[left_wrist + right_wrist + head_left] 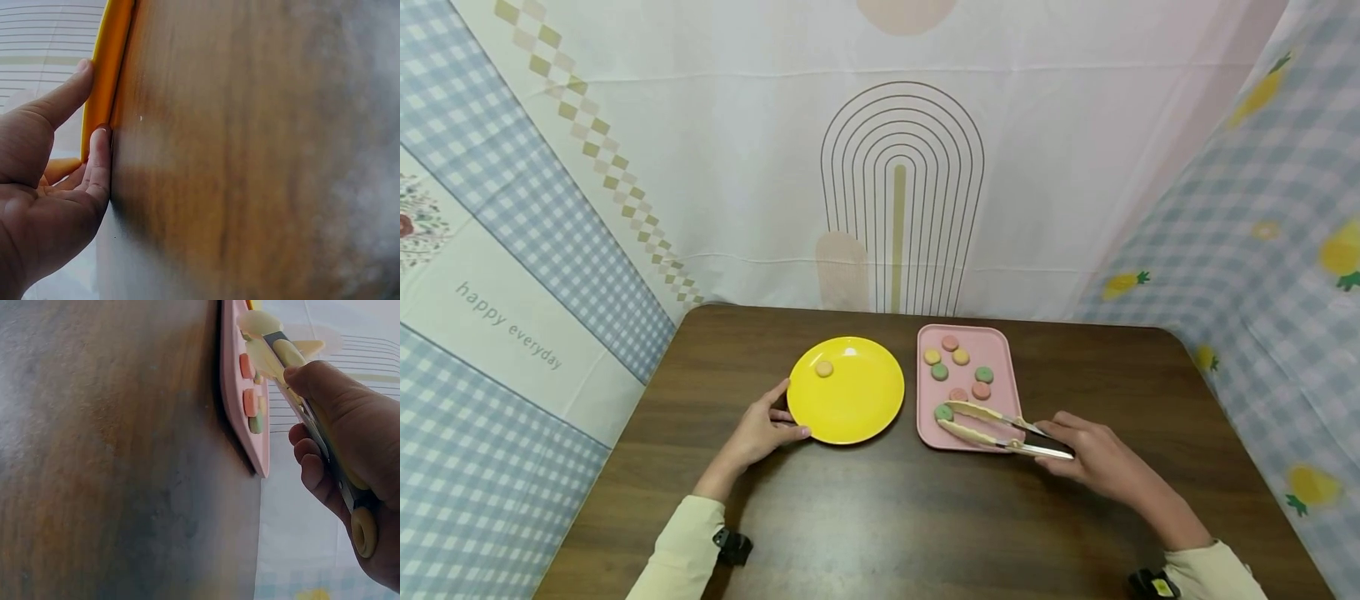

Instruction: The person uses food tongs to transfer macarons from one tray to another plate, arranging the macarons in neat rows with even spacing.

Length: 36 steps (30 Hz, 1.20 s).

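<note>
Head view. A wooden table [850,517] bears a round yellow plate [850,402], left of centre, and, just beside it, a rectangular pink tray [988,343]. One pale macaron [824,368] lies on the plate, toward the far left of its rim. Eight macarons lie in the tray: three pink, two yellow and three green. The left hand [762,433] grips the plate at its left rim, thumb nearest the viewer. The right hand [1097,454] grasps cream-tipped tongs [981,412], whose ends reach the green macaron [943,414] at the tray's near left corner; whether they squeeze it cannot be told. A black wrist device [732,546] shows at the left sleeve. Behind the table hangs a white cloth [745,167] printed with nested arches.

Left wrist view. The plate is seen edge-on. The thumb touches its rim, while a fingertip lies against the lower side, near the tabletop.

Right wrist view. Fingers curl around the tongs, with the thumb along one arm; a cream loop [364,532] ends the handle. Pink and green macarons show above the tray's wall.
</note>
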Each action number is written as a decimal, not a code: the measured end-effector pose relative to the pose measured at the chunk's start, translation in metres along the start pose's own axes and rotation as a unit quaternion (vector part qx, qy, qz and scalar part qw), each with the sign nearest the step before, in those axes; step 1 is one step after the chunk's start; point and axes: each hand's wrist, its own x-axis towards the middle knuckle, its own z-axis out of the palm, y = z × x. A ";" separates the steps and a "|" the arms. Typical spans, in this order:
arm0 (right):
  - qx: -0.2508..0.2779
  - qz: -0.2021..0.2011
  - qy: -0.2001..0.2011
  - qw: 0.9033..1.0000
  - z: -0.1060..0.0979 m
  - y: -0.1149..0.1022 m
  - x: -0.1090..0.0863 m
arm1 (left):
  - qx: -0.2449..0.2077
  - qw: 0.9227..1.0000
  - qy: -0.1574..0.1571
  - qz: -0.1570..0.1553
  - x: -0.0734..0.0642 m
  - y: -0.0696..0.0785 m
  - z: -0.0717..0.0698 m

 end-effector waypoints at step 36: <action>0.062 -0.046 0.044 0.996 0.029 -0.025 0.142 | -0.002 1.000 0.003 -0.007 0.001 -0.001 0.002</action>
